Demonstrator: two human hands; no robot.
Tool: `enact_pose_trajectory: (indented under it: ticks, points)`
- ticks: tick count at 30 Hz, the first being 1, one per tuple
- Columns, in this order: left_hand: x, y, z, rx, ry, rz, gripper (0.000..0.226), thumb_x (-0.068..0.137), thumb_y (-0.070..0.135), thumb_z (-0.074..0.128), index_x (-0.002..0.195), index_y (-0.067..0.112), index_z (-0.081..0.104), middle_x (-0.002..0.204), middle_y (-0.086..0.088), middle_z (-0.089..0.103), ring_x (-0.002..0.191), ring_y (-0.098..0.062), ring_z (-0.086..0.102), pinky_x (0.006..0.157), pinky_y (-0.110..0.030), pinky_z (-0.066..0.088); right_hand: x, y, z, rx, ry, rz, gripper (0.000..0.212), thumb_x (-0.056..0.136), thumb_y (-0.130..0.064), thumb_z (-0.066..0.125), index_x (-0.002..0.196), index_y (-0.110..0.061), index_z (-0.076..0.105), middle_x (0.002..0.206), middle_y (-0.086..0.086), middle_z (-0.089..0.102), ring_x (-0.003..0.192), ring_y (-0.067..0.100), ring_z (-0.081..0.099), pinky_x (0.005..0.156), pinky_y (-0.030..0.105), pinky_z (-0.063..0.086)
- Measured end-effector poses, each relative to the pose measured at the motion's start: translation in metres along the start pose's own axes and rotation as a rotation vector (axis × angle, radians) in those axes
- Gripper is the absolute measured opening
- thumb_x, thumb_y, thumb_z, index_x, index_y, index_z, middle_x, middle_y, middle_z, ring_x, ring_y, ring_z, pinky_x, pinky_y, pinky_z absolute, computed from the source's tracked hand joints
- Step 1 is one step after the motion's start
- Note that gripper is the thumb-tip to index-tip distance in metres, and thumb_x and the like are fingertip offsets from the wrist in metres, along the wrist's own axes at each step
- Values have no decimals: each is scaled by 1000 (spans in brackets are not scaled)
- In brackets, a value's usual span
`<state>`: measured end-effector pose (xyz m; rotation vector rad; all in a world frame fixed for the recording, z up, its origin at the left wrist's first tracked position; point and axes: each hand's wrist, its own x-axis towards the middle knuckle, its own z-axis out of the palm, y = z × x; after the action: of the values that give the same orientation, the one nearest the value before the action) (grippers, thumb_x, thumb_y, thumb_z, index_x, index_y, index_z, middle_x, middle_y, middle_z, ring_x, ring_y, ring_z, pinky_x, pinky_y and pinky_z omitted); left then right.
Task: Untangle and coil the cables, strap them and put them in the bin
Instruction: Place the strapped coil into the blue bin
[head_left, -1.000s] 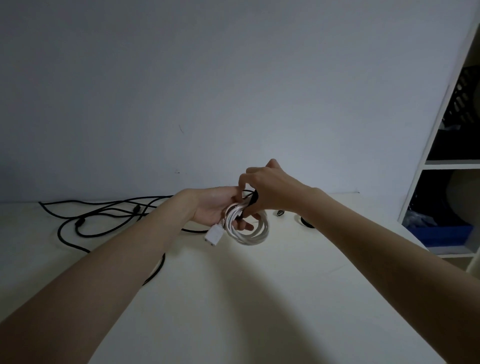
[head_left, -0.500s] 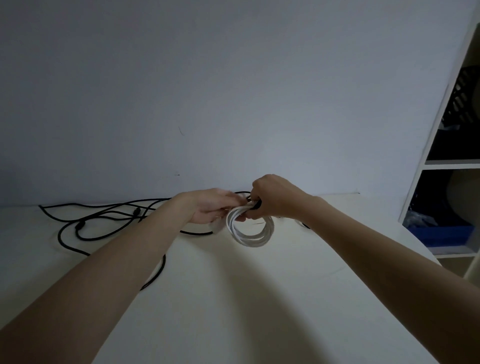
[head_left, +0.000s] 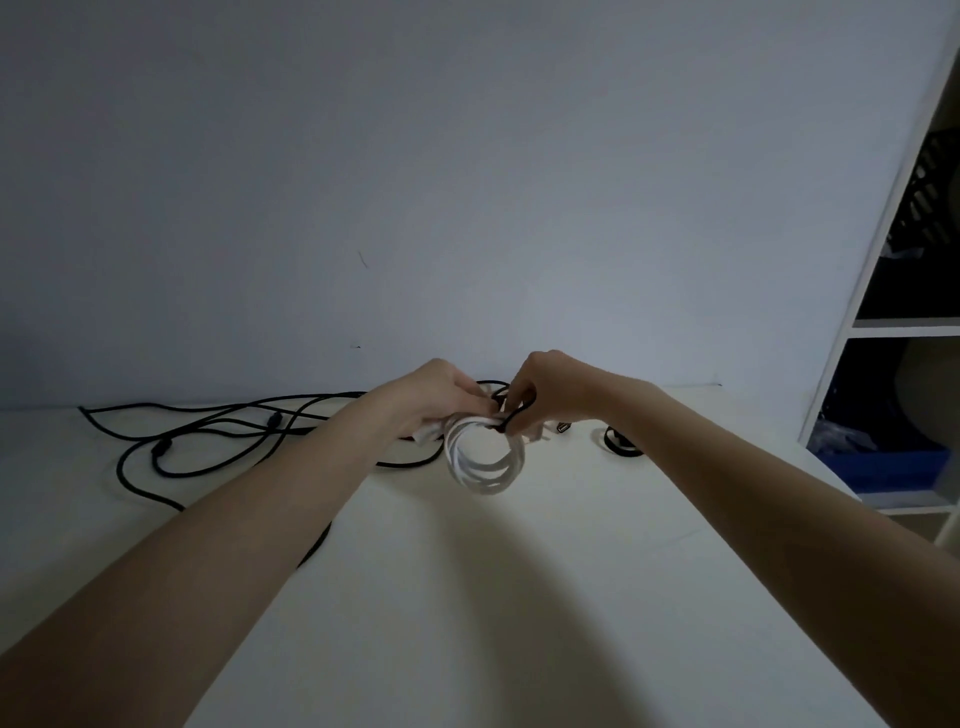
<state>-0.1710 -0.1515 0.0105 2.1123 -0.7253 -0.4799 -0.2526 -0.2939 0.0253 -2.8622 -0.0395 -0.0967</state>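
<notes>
1. The left hand (head_left: 436, 397) grips the top of the white cable coil (head_left: 485, 460), fingers curled.
2. The right hand (head_left: 545, 395) pinches a black strap (head_left: 511, 418) at the coil's top.
3. The coil hangs above the pale tabletop (head_left: 467, 597), centre-far.
4. Loose black cables (head_left: 208, 431) sprawl left; a blue bin (head_left: 883, 467) sits on the right shelf.

Both bare forearms reach forward, converging mid-frame | left hand (head_left: 434, 397) knuckles up, fingers curled in a grip at the meeting point | right hand (head_left: 545, 392) knuckles up, fingers (head_left: 514, 410) pinching tight just beside the left.
</notes>
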Motion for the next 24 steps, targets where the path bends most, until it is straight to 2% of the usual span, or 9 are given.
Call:
enact_pose_trajectory:
  ticks: [4, 6, 8, 11, 14, 17, 20, 22, 24]
  points:
    - [-3, -8, 1, 37, -60, 30, 17, 81, 21, 73, 93, 8, 73, 89, -8, 70, 79, -16, 61, 77, -25, 50, -1, 6, -7, 252, 56, 22, 9, 79, -13, 72, 71, -11, 69, 50, -2, 49, 39, 2, 40, 44, 11, 31]
    - [-6, -4, 3, -16, -116, 41, 10, 84, 20, 70, 87, 11, 73, 78, 1, 71, 72, -9, 63, 66, -15, 50, -2, 6, -6, 340, 56, 46, 7, 80, -11, 70, 74, -9, 68, 54, 0, 51, 45, 2, 43, 45, 10, 32]
    - [-8, 1, 4, -7, -150, 55, 11, 87, 23, 67, 82, 14, 72, 64, 11, 68, 59, 2, 60, 53, -8, 43, -3, 8, -4, 500, 53, 73, 5, 82, -7, 68, 80, -4, 66, 68, 3, 59, 62, 8, 54, 55, 10, 44]
    - [-8, 4, 4, -2, -123, 93, 15, 88, 27, 65, 82, 14, 72, 59, 14, 65, 52, 5, 57, 50, -7, 40, -5, 11, -2, 857, 48, 137, 17, 84, 0, 64, 70, -3, 56, 79, 12, 66, 76, 20, 66, 75, 22, 57]
    - [-7, 3, 7, 8, -108, 111, 27, 90, 35, 61, 83, 13, 73, 59, 10, 61, 51, -2, 49, 50, -12, 37, -3, 11, -2, 853, 121, 205, 18, 87, -2, 63, 71, -5, 55, 83, 16, 66, 77, 25, 66, 81, 32, 56]
    - [-2, 0, 8, -57, -95, 106, 36, 94, 38, 54, 90, 8, 73, 75, 4, 68, 65, -7, 53, 61, -16, 41, 0, 10, 0, 825, 238, 231, 20, 86, -5, 65, 69, -6, 54, 71, 13, 61, 61, 23, 58, 63, 32, 53]
    - [0, -3, 7, -156, -130, 108, 37, 93, 37, 55, 99, 5, 72, 95, 0, 72, 88, -9, 61, 92, -24, 43, -2, 11, 0, 848, 274, 220, 24, 85, -5, 67, 65, -7, 53, 60, 11, 58, 47, 17, 51, 45, 23, 43]
    - [0, -4, 5, -202, -168, 124, 29, 92, 31, 57, 95, 7, 71, 87, 4, 72, 86, -6, 62, 92, -22, 43, -2, 12, 0, 878, 280, 211, 24, 84, -5, 67, 65, -7, 53, 53, 6, 58, 42, 14, 50, 42, 20, 39]
    - [0, -2, 5, -208, -156, 144, 19, 92, 24, 59, 88, 9, 71, 77, 7, 71, 75, -2, 63, 82, -17, 45, -2, 12, 0, 912, 287, 214, 25, 85, -5, 67, 65, -7, 52, 51, 4, 58, 38, 9, 50, 39, 17, 37]
